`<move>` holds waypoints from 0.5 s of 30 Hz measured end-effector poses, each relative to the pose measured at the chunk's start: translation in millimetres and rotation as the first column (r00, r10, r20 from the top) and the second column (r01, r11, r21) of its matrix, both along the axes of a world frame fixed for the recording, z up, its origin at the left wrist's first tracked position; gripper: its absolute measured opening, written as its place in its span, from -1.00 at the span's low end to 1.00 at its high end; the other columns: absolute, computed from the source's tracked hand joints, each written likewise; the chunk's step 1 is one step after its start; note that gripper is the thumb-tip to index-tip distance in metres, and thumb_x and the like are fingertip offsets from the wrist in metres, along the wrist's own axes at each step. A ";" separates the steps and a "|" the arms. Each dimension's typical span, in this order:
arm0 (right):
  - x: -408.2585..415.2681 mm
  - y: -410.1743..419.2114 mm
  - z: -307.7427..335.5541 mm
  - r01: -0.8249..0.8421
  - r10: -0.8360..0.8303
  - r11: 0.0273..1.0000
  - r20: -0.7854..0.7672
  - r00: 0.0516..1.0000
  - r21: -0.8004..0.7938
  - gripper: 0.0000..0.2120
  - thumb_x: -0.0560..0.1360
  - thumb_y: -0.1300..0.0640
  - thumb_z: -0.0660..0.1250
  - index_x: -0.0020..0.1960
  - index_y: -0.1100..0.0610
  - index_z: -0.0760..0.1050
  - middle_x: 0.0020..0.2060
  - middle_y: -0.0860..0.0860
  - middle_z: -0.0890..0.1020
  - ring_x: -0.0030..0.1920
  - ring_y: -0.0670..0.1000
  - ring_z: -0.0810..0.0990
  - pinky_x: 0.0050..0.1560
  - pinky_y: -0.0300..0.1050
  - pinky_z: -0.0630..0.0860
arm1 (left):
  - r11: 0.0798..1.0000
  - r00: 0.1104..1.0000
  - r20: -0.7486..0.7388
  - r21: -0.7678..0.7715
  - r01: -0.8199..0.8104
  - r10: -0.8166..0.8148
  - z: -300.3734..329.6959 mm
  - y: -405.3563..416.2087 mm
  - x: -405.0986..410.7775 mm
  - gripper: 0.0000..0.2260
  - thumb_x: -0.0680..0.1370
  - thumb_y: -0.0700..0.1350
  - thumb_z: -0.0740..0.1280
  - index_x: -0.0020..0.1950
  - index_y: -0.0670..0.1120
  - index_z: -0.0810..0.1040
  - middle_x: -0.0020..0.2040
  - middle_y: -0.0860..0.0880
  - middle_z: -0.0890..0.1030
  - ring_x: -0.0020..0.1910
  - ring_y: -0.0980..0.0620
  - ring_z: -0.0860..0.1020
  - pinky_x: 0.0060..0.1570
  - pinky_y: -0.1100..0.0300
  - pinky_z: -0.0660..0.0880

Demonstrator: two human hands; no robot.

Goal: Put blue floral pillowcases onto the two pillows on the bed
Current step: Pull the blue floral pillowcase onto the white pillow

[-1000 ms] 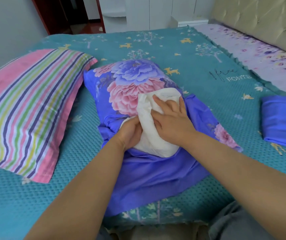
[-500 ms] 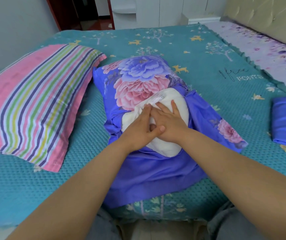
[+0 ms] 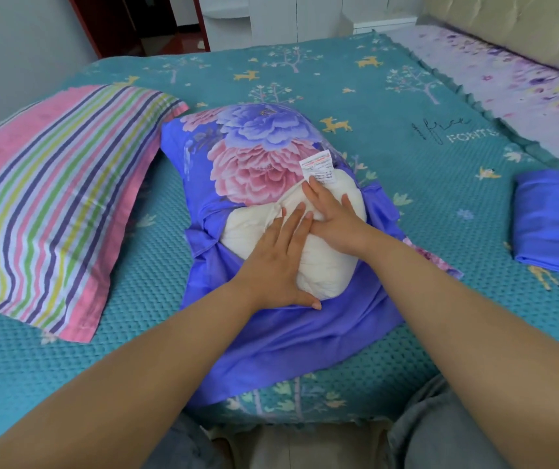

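On teal bed (image 3: 389, 106), flat hands (image 3: 308, 238) pressing white pillow (image 3: 325, 272), seemingly half-cased.

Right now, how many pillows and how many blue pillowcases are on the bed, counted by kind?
Pillows: 2, the striped pillow and the white pillow under both hands.
Blue pillowcases: 2, the floral pillowcase partly over the white pillow and the folded pillowcase at the right.
Total: 4
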State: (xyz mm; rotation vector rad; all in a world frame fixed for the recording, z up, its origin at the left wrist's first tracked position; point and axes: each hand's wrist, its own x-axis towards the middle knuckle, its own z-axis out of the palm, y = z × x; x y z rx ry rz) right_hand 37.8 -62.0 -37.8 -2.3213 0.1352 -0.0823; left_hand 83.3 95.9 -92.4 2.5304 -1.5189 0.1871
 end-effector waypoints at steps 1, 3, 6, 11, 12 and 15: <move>0.3 -1.3 -0.7 0.003 -0.003 1.000 -0.003 1.000 0.003 -0.37 0.60 0.13 0.15 0.54 0.06 -0.13 0.53 -0.10 0.05 0.51 -0.12 -0.01 0.48 0.04 -0.32 | 1.000 1.000 0.025 0.007 0.004 -0.004 -1.1 -0.5 0.1 0.25 0.14 0.56 0.26 0.52 -0.09 -0.27 0.55 -0.17 -0.14 0.53 -0.22 -0.11 0.46 -0.19 0.04; 1.9 -3.3 -1.0 0.006 -0.006 1.000 -0.020 1.000 -0.006 -0.39 0.61 0.17 0.11 0.54 0.08 -0.15 0.53 -0.09 0.02 0.52 -0.12 -0.02 0.47 0.02 -0.33 | 1.000 0.998 0.055 -0.012 0.019 -0.018 -1.1 -1.4 -1.0 0.21 0.19 0.54 0.26 0.53 -0.16 -0.19 0.55 -0.19 -0.09 0.52 -0.24 -0.05 0.44 -0.20 0.07; 4.2 -7.7 0.9 -0.009 0.009 1.000 -0.057 0.998 0.012 -0.42 0.61 0.26 0.04 0.55 0.11 -0.14 0.53 -0.08 0.00 0.52 -0.11 -0.05 0.45 -0.02 -0.36 | 0.991 0.988 0.117 -0.075 0.111 -0.102 0.0 -3.0 -2.0 0.05 0.30 0.34 0.32 0.53 -0.19 -0.10 0.55 -0.19 0.00 0.50 -0.27 0.06 0.42 -0.21 0.11; 3.4 -16.9 4.8 0.018 -0.008 0.973 -0.044 0.999 0.232 -0.45 0.58 0.33 0.02 0.53 0.10 0.02 0.53 -0.05 0.03 0.52 -0.07 -0.03 0.51 -0.06 -0.22 | 0.995 0.981 0.170 0.061 0.080 -0.089 3.0 -0.3 3.7 0.05 0.22 0.14 0.34 0.54 -0.08 -0.20 0.56 -0.09 -0.08 0.51 -0.29 -0.02 0.45 -0.16 0.09; 1.8 -18.3 6.7 0.047 -0.037 0.941 -0.034 0.999 0.334 -0.45 0.56 0.35 0.03 0.53 0.09 0.07 0.52 -0.06 0.08 0.52 -0.07 0.01 0.51 -0.10 -0.13 | 0.995 0.980 0.185 0.076 0.063 -0.076 3.0 0.1 5.0 0.05 0.22 0.14 0.36 0.54 -0.08 -0.17 0.56 -0.09 -0.06 0.51 -0.30 -0.01 0.44 -0.16 0.12; -3.2 -20.0 8.7 0.065 -0.076 0.879 0.003 0.997 0.472 -0.42 0.53 0.42 0.02 0.51 0.11 0.12 0.48 -0.07 0.22 0.49 -0.09 0.11 0.50 -0.15 0.01 | 0.998 0.970 0.234 0.019 0.067 -0.069 6.2 -0.3 11.3 -0.03 0.27 0.19 0.42 0.52 -0.15 0.04 0.53 -0.09 0.15 0.48 -0.31 0.11 0.37 -0.17 0.27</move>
